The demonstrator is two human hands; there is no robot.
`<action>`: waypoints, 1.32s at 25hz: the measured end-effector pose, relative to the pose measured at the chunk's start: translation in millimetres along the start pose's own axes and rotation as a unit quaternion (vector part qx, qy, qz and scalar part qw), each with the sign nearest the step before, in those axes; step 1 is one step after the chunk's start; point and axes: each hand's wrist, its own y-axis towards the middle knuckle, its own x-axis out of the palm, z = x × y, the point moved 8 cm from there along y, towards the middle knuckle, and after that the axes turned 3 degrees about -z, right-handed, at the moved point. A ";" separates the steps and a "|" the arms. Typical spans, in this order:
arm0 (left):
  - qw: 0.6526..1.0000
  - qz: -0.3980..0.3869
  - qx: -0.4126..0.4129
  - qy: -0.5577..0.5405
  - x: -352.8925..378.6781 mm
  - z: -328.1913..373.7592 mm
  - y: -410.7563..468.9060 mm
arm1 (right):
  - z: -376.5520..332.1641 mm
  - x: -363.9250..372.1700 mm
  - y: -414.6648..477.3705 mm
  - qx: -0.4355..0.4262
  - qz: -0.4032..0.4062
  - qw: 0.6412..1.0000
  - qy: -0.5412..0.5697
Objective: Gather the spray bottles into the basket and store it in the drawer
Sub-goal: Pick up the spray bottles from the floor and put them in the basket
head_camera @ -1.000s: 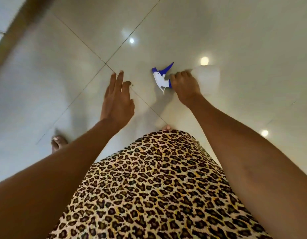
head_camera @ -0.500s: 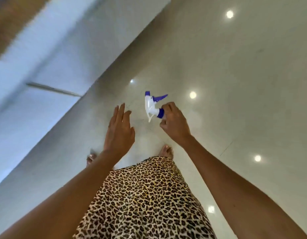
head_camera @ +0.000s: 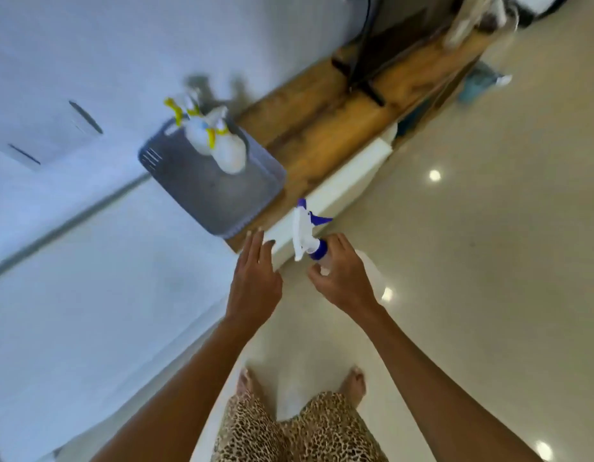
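Right hand: the right hand (head_camera: pixel 344 278) is seen closed around the neck and upper body of a blue-trigger spray bottle (head_camera: pixel 307 233), which is held clear of the floor (head_camera: pixel 472 261).
Held bottle: its white head with blue trigger and blue collar is shown above the right hand's fingers, tilted slightly; its pale body is largely hidden behind the hand.
Left hand: the left hand (head_camera: pixel 253 280) is held flat with fingers extended and nothing grasped, just beside the held bottle and to the left of the right hand.
Basket: a grey basket (head_camera: pixel 185 183) is seen beyond and to the left of both hands, resting on a wooden worktop (head_camera: pixel 325 128); one end overhangs the worktop's near end.
Bottles in basket: two yellow-trigger spray bottles (head_camera: pixel 218 145) are seen standing together at the basket's far end, blurred by motion.
White ledge: a white ledge (head_camera: pixel 339 191) is seen along the worktop's edge, just beyond the fingertips of both hands.
Drawer: which part of the furniture is the drawer cannot be told.
Lower frame: a leopard-print garment (head_camera: pixel 302 431) and two bare feet are shown below the forearms.
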 end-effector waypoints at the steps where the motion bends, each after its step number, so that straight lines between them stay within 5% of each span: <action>1: 1.000 0.020 -0.003 -0.005 -25.4 -4.4 -1.4 | -21.9 -2.9 8.1 -0.001 0.001 1.000 0.021; 11: 0.996 0.065 -0.050 -0.043 -127.9 -52.3 23.3 | -102.5 3.3 98.3 -0.002 -0.042 0.994 0.102; 19: 0.985 0.088 -0.138 -0.061 -131.5 -79.5 83.7 | -63.1 38.6 206.3 0.030 -0.100 0.991 0.088; 27: 0.954 0.078 -0.270 -0.103 -85.3 -95.6 133.9 | 4.2 114.1 270.9 0.020 -0.294 0.956 0.011; 33: 0.945 0.071 -0.305 -0.098 -64.6 -101.8 151.6 | 15.7 144.3 296.2 -0.001 -0.352 0.936 -0.005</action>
